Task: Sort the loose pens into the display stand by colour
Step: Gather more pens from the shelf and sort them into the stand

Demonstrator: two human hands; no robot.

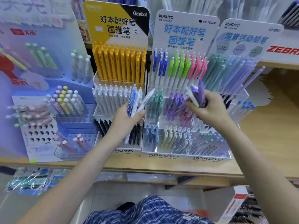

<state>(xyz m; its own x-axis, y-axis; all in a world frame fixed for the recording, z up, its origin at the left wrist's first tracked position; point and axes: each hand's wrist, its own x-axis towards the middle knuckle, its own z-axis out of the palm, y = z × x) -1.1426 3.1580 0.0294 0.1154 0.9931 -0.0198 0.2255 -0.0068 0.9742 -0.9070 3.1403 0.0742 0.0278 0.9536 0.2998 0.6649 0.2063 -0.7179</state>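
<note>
Wooden shelf (267, 126) carries three tiered display stands side by side. Middle stand (163, 156), white Kokuyo base: blue, green, pink pens on the far tier; teal and purple on the middle tier; pale blue and cream on the near one. Left stand (124, 151): yellow, white, black rows. My right hand (208, 109), over the purple compartment (175, 102), grips a bunch of purple pens (199, 92) plus one white. My left hand (127, 117), fingers curled, holds several white pens (142, 102), one blue-patterned, in front of the left stand's white row.
</note>
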